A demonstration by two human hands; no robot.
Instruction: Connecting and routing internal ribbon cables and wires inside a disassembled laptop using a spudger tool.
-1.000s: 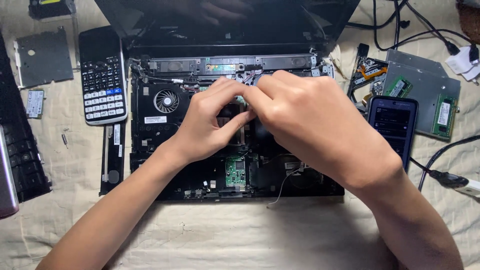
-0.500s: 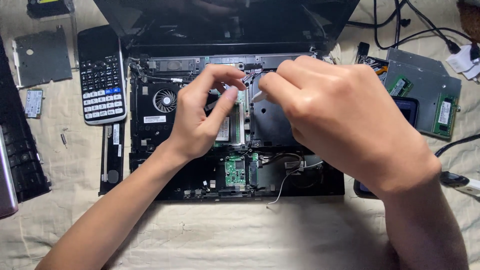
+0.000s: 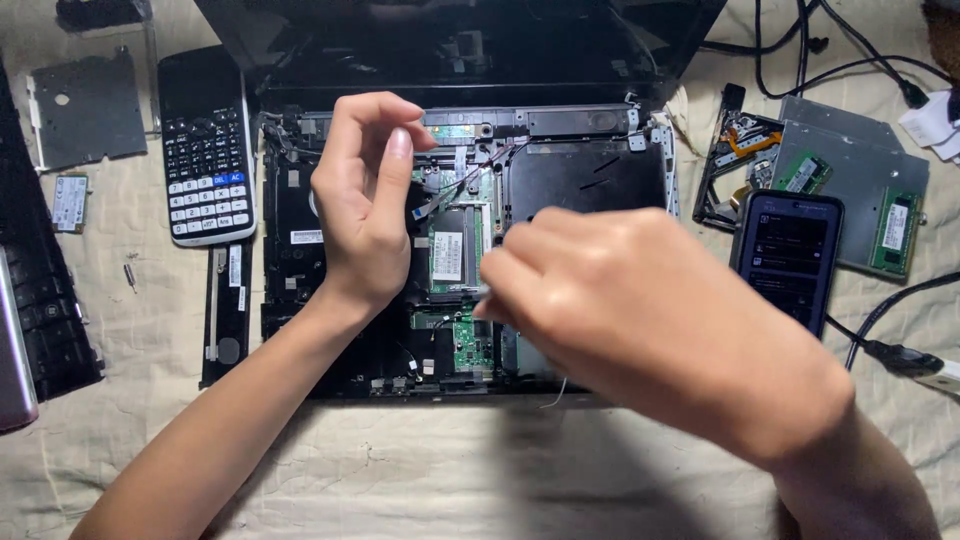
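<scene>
Both hands' fingers [image 3: 385,150] just above the opened laptop's [image 3: 580,180] memory module [image 3: 447,256].

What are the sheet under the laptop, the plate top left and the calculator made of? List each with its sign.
Sheet: cloth, probably cotton; pale, matt, creased and wrinkled.
Plate: likely sheet metal; thin, flat, dull grey, with a punched hole.
Calculator: looks like hard plastic; glossy black body, moulded keys.
Laptop: matt black casing, probably plastic; bare green boards inside.

We note the right hand [image 3: 640,320] blurred, covering the lower right of the opened laptop [image 3: 560,180]; whether its fingertips hold anything, we cannot tell. The left hand [image 3: 365,200] hides the fan area. The keyboard [image 3: 35,300] is cut by the left edge.
</scene>
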